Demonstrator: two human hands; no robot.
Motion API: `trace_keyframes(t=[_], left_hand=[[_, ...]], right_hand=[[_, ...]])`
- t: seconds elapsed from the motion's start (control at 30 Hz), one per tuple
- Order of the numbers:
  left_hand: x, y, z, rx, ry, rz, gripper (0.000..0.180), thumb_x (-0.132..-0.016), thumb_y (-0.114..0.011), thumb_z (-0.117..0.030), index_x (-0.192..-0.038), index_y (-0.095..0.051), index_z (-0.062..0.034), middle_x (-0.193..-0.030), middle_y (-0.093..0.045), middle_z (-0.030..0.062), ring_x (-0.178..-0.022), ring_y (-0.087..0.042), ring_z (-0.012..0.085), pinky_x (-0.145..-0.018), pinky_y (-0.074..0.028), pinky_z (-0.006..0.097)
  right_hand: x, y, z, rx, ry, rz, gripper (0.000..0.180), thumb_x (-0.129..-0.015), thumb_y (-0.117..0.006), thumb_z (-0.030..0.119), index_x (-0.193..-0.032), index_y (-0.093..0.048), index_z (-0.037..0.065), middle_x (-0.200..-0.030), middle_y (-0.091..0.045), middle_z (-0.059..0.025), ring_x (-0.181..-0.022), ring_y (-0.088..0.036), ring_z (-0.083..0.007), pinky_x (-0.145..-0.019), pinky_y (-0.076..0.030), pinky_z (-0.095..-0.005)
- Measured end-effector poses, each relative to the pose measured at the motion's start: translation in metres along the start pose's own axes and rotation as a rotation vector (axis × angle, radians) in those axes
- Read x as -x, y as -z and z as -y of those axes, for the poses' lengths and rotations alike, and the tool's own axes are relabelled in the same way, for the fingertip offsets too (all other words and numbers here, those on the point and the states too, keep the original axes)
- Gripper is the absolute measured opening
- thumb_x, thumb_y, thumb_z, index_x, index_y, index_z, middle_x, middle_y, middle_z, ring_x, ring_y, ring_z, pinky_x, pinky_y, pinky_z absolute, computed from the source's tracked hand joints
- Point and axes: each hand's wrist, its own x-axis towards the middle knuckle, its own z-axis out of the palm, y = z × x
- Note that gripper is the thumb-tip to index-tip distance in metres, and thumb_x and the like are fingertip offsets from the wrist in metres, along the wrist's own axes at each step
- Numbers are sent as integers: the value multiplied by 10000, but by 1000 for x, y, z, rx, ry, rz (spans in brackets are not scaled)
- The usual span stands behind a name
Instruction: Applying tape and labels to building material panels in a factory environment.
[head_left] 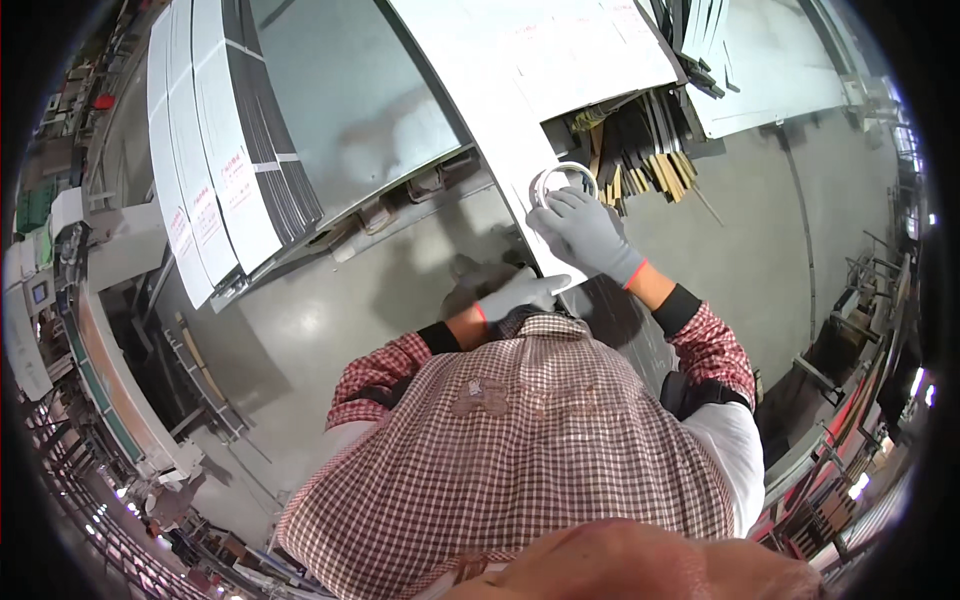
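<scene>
A long white panel [500, 125] reaches from my body toward the far side. My right hand [585, 232], in a grey glove, lies over its right part with the fingers curled at a white ring-shaped roll of tape [570, 170]. My left hand [522, 296], also gloved in grey, is at the near end of the panel. One digit stretches across the panel's top there, and the other fingers are largely hidden at its edge.
Strapped stacks of white-faced, dark-edged panels [210, 150] stand at the far left beside a grey sheet-topped table [350, 100]. Dark and yellow-ended strips [655, 160] jut out right of the panel. Another white sheet [765, 80] lies at the far right. A conveyor-like machine [125, 380] stands left.
</scene>
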Motion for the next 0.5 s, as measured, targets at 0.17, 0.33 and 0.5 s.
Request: trace_keyframes(t=[0.17,0.33,0.5], left_hand=[[45,18,-68,-1017,-196,-372,705,-692,-696,-497,-1156,-535,8,-858,-648,165,-828,-638,299,-782,-473,389],[112,-10,-128,-798,-608,-445,735,-682,-686,-67,-1351,-381,-97,-808,-628,126,-712,-630,244,-660,-505,309],[82,45,-85,-151,-543,-123,631,-744,-573,22,-1347,-399,-44,-1169,-590,152,-819,-645,167,-638,-522,228]], right_hand=[[-20,40,15,-8,-80,339,423,-746,-521,73,-1169,-509,80,-917,-591,-96,-831,-585,-275,-742,-450,-383],[-37,83,60,-381,-23,607,607,-706,-590,66,-1261,-502,297,-850,-609,-146,-648,-588,-297,-607,-469,-381],[-63,108,21,-707,-202,655,440,-743,-604,79,-1170,-594,184,-934,-646,-179,-668,-625,-258,-647,-486,-346]])
